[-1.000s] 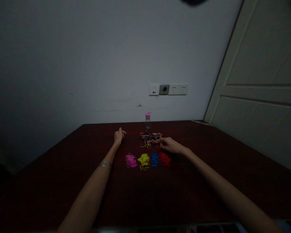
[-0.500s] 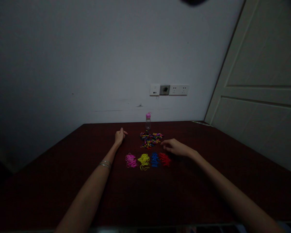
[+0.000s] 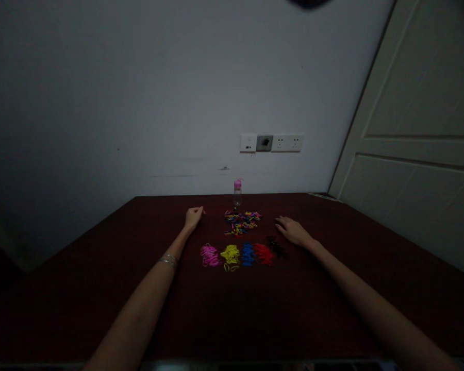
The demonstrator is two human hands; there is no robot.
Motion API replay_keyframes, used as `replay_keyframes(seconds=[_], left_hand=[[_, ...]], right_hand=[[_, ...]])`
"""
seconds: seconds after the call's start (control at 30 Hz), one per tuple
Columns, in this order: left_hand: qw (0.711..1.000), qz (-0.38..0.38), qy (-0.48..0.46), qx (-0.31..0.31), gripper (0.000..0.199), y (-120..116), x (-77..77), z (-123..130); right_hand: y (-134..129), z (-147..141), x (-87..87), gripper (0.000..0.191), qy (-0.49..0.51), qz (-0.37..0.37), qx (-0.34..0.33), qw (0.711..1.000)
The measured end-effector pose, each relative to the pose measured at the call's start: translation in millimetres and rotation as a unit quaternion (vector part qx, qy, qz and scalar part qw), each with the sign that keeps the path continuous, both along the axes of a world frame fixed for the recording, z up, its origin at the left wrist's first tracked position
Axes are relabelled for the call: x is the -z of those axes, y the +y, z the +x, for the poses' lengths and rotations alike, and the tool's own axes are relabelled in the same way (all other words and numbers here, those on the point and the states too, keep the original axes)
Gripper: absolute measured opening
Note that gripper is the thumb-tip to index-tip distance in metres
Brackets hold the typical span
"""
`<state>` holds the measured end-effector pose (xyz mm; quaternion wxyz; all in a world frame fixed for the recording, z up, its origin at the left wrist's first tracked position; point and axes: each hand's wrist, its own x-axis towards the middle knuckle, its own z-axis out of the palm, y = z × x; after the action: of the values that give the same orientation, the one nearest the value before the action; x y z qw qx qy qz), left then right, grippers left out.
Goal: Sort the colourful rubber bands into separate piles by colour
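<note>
My right hand (image 3: pixel 291 230) lies palm down with its fingers stretched out and apart, holding nothing, just beyond a small pile of black rubber bands (image 3: pixel 277 247). To the left of the mixed multicoloured rubber bands (image 3: pixel 243 222), my left hand (image 3: pixel 194 217) rests on the table with its fingers curled in; nothing shows in it. Nearer to me, sorted piles run in a row: pink rubber bands (image 3: pixel 210 255), yellow rubber bands (image 3: pixel 231 254), blue rubber bands (image 3: pixel 248 254) and red rubber bands (image 3: pixel 263 254). A few yellow bands lie slightly below their pile.
A clear bottle with a pink cap (image 3: pixel 237 193) stands behind the mixed pile. The dark red table (image 3: pixel 216 314) meets a pale wall (image 3: pixel 178 103) with sockets (image 3: pixel 287 143). A panelled door (image 3: pixel 417 180) rises at the right.
My right hand has moved right, away from the mixed pile, and its fingers have spread out flat, uncovering the black bands. The left hand's fingers have curled in more.
</note>
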<state>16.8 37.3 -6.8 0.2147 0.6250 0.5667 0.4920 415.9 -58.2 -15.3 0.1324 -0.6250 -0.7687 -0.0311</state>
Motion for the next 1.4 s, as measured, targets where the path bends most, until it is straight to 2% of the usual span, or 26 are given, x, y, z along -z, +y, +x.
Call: replay_keyframes(seconds=[0.2, 0.3, 0.47, 0.6, 0.7, 0.87, 1.13, 1.4], left_hand=[[0.999, 0.0, 0.034, 0.014, 0.028, 0, -0.3, 5], [0.996, -0.01, 0.08, 0.029, 0.024, -2, -2.9, 7], [0.967, -0.035, 0.197, 0.157, 0.024, -14, -16.9, 12], [0.919, -0.062, 0.253, 0.294, 0.03, -35, -35.5, 23], [0.887, -0.076, 0.291, 0.35, 0.03, -52, -44.8, 33], [0.88, -0.065, 0.322, 0.344, 0.024, -65, -42.3, 44], [0.88, -0.042, 0.356, 0.312, 0.021, -57, -30.8, 48], [0.884, -0.03, 0.334, 0.326, 0.019, -53, -25.1, 47]], right_hand=[[0, 0, 5.2, 0.048, 0.02, 0.015, 0.01, 1.0], [0, -1, 5.1, 0.049, 0.026, 0.015, 0.015, 0.999], [-2, -3, 4.0, 0.048, 0.024, 0.017, 0.017, 0.999], [-4, -5, 1.6, 0.048, 0.022, 0.022, 0.013, 0.999], [-6, -6, 0.2, 0.047, 0.023, 0.023, 0.017, 0.999], [-5, -6, 1.4, 0.046, 0.024, 0.022, 0.02, 0.999], [-2, -4, 5.1, 0.048, 0.021, 0.016, 0.017, 1.0], [-3, -5, 3.2, 0.047, 0.026, 0.019, 0.017, 0.999]])
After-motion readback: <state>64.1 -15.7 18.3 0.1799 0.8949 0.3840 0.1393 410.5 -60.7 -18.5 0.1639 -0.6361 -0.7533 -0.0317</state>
